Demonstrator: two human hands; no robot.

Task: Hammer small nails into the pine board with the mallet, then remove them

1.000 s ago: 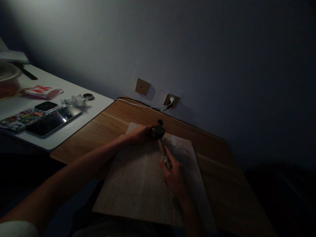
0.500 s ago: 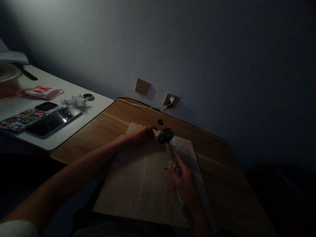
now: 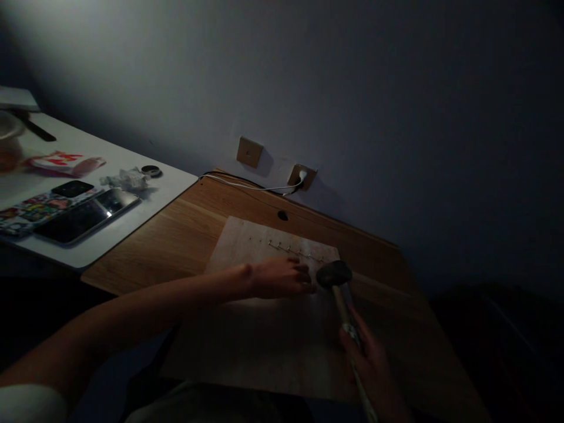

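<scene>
My right hand [image 3: 370, 358] is wrapped around the handle of a mallet [image 3: 340, 302], whose dark, rounded head is over the board's right side. Fingers curled, my left hand [image 3: 282, 278] is above the middle of a flat wooden board [image 3: 259, 358], left of the mallet head. Its fingertips are partly hidden, so I cannot make out anything in them. Just beyond it, a row of several small nails [image 3: 289, 249] stands along the board's far part. Small dark marks continue the row to the left.
Under the board is a wooden desk [image 3: 176, 226] against the wall. Cables run to a wall socket [image 3: 302, 176]. On the white table [image 3: 163, 202] at left are a phone [image 3: 88, 217], crumpled clear plastic [image 3: 127, 180], a small round dark item [image 3: 151, 170] and a red-and-white packet [image 3: 66, 163].
My left hand has come nearer and to the right, uncovering the row of nails. My right hand and the mallet have moved right and nearer to me.
</scene>
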